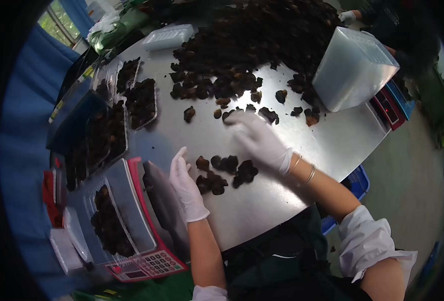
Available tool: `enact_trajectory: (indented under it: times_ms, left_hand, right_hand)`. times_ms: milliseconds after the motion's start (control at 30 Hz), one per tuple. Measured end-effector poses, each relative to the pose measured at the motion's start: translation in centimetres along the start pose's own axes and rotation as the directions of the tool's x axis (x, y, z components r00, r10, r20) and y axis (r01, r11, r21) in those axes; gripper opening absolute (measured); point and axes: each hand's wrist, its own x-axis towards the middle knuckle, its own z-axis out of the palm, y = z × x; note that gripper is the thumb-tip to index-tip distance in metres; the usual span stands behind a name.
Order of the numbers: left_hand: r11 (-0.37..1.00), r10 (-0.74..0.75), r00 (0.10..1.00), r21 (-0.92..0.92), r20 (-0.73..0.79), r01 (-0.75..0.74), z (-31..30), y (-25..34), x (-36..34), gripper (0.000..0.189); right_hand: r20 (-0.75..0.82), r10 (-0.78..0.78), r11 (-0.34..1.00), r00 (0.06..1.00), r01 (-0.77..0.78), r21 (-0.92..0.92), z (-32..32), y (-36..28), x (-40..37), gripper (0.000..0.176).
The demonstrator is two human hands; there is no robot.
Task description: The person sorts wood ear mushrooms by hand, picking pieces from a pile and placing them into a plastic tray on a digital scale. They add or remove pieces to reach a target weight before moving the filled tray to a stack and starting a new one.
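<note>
- my left hand (186, 188), open, is nearer the scale (157, 263)
- dark pieces (246, 172) lie just beside it, away from the scale
- right hand (262, 140) farther; i can't tell its grip

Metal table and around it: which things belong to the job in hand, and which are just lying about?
Seemingly in the job:
dark pieces between the gloved hands
dark heap
filled trays
pink-edged scale
probably the stacked clear containers

Seemingly just about:
blue curtain
green bag
blue crate
</note>
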Motion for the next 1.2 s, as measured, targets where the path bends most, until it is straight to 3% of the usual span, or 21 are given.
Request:
enact_trajectory:
  times_ms: [100, 133, 167, 233, 300, 433, 467, 500, 567, 600, 733, 933, 1100, 1167, 1200]
  left_hand:
    - [0.998, -0.02, 1.0, -0.065, 0.0, 0.02, 0.9, 0.3, -1.1, 0.036]
    - [0.998, -0.035, 0.999, -0.053, -0.001, 0.035, 0.6, 1.1, -0.9, 0.036]
    - [0.998, -0.053, 0.999, -0.043, 0.003, 0.053, 0.5, 1.6, -0.8, 0.036]
    - [0.998, 0.006, 1.0, -0.06, -0.007, -0.006, 0.6, 1.5, -0.5, 0.035]
    - [0.999, 0.003, 1.0, -0.047, -0.002, -0.003, 0.7, 1.8, -0.7, 0.034]
    - [0.999, 0.004, 1.0, -0.038, -0.013, -0.004, 0.4, 1.5, -0.4, 0.033]
    - [0.998, -0.017, 0.999, -0.066, -0.03, 0.015, 0.4, 1.6, -0.4, 0.032]
    - [0.995, -0.04, 0.998, -0.092, -0.044, 0.036, 0.3, 1.7, -0.5, 0.032]
    - [0.995, -0.05, 0.998, -0.093, -0.038, 0.046, 0.4, 2.1, -0.6, 0.032]
    - [0.994, -0.064, 0.997, -0.093, -0.037, 0.06, 0.4, 2.2, -0.6, 0.032]
    - [0.992, -0.074, 0.997, -0.11, -0.038, 0.069, 0.4, 2.5, -0.7, 0.029]
    - [0.995, -0.047, 0.999, -0.092, 0.016, 0.048, 0.8, 2.4, -1.3, 0.029]
    - [0.999, -0.021, 1.0, -0.026, 0.014, 0.021, 0.5, 2.4, -1.2, 0.035]
    - [0.999, -0.009, 1.0, -0.034, 0.005, 0.009, 0.0, 1.5, -0.7, 0.037]
    - [0.999, -0.009, 1.0, -0.04, -0.021, 0.008, -0.2, 1.1, -0.6, 0.038]
  right_hand:
    - [-0.249, 0.082, 0.908, 0.965, -0.175, -0.381, -3.1, 3.6, -0.7, 0.049]
    - [-0.29, 0.096, 0.913, 0.952, -0.2, -0.355, -2.6, 4.8, -0.4, 0.06]
    - [-0.294, 0.077, 0.917, 0.953, -0.184, -0.355, -1.7, 6.0, 0.0, 0.06]
    - [-0.132, 0.1, 0.913, 0.986, -0.143, -0.382, -0.3, 5.5, 1.0, 0.071]
    - [-0.142, 0.069, 0.924, 0.987, -0.117, -0.364, 1.6, 3.7, 2.2, 0.074]
    - [-0.017, -0.029, 0.89, 0.999, 0.018, -0.455, 4.4, 2.1, 6.4, 0.065]
    - [-0.081, -0.166, 0.869, 0.983, 0.107, -0.484, 5.5, 2.8, 7.4, 0.049]
    - [-0.088, -0.163, 0.87, 0.983, 0.102, -0.482, 5.7, 2.7, 8.2, 0.049]
    - [0.062, -0.091, 0.838, 0.994, 0.11, -0.535, 5.3, 2.9, 9.6, 0.032]
    - [-0.02, -0.22, 0.798, 0.975, 0.168, -0.578, 5.2, 3.3, 9.7, 0.02]
    - [-0.024, -0.138, 0.754, 0.99, 0.09, -0.651, 1.5, 5.1, 6.7, 0.015]
    - [-0.237, -0.011, 0.684, 0.971, -0.166, -0.71, -6.6, 6.1, -1.6, 0.01]
    - [-0.167, 0.084, 0.699, 0.982, -0.178, -0.693, -10.3, 4.6, -9.5, 0.014]
    - [-0.246, 0.239, 0.657, 0.939, -0.343, -0.672, -12.3, 4.8, -12.9, 0.016]
    - [-0.301, 0.245, 0.663, 0.922, -0.386, -0.642, -13.3, 5.2, -14.7, 0.015]
